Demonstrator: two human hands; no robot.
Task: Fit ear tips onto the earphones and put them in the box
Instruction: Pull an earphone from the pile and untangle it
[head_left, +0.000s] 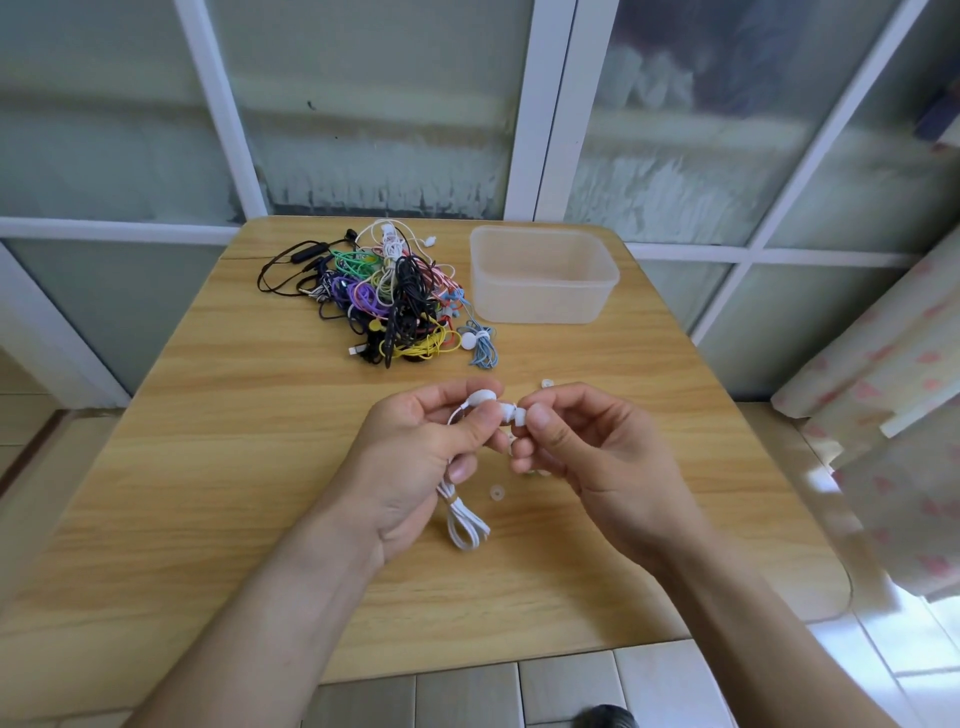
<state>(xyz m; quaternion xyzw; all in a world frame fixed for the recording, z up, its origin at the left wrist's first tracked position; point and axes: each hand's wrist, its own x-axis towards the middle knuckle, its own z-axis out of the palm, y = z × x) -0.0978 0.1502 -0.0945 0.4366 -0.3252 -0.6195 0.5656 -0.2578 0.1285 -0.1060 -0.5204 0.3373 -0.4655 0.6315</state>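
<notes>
Head view shows the left hand (415, 447) pinching a white earbud (480, 397) while its lower fingers grip the folded cable (465, 519); the right hand (576, 441) pinches a white ear tip (511, 415) against the bud's nozzle; 2 loose tips (497, 492) lie on the table (208, 493) nearby; the box (543, 275) stands well apart beside the earphone pile (384, 296) — seemingly empty. Likely risk: the small tip slips from the pinch or seats crookedly — then pops off in the box.
</notes>
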